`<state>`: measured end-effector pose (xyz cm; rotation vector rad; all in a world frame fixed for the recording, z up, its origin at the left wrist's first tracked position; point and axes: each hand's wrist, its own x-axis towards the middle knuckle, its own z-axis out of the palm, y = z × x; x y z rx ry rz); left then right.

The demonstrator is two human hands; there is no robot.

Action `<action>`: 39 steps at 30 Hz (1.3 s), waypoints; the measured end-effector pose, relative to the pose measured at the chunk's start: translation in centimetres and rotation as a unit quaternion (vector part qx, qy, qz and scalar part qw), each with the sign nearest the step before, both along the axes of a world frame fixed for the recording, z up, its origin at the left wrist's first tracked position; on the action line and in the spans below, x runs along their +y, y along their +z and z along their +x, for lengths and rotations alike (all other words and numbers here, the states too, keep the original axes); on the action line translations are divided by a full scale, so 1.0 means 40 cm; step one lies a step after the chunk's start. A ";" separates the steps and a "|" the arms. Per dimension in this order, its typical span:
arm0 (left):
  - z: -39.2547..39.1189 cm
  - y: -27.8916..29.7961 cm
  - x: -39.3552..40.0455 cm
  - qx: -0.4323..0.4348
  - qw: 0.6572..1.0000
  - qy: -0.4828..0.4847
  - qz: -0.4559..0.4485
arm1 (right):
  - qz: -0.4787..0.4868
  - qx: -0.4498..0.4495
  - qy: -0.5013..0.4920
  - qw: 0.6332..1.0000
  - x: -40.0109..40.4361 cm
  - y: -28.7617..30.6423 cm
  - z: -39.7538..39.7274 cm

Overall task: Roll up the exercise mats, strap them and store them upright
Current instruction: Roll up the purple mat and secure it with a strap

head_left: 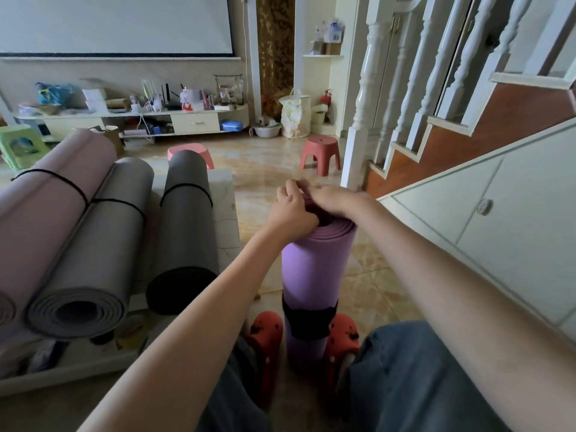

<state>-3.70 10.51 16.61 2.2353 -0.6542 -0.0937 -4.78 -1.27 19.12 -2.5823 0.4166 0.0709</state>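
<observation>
A rolled purple mat (313, 269) stands upright on the floor between my feet, with a black strap (308, 319) around its lower part. Both hands are at its top end. My left hand (291, 210) has its fingers curled over the left rim. My right hand (330, 198) lies over the top, fingers curled at the far rim; a dark strap seems to be under them, mostly hidden. On the low table (223, 194) to the left lie three rolled mats: a pink one (46, 201), a grey one (103, 244) and a dark grey one (187, 226), each bound with a thin black cord.
A red stool (321, 154) and a pink stool (193, 151) stand on the tiled floor ahead. A white stair post (363, 113) and stairs rise at right, with white cabinets (483, 213) below. A cluttered TV shelf (134, 116) lines the far wall.
</observation>
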 end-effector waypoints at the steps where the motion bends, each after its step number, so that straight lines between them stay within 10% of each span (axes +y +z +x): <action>1: 0.004 -0.001 0.002 0.015 0.999 0.000 -0.032 | 0.052 0.000 -0.004 0.999 0.005 -0.002 0.000; 17: -0.021 -0.024 -0.019 0.052 0.989 -0.019 -0.140 | 0.116 0.101 -0.039 0.987 -0.056 0.025 -0.132; 30: -0.237 0.256 -0.297 -0.073 0.985 -0.085 -0.128 | 0.006 -0.260 -0.241 0.935 -0.240 0.183 -0.441; 39: -0.580 0.504 -0.574 -0.182 0.927 -0.247 -0.216 | -0.148 -0.342 -0.370 0.851 -0.466 0.415 -0.846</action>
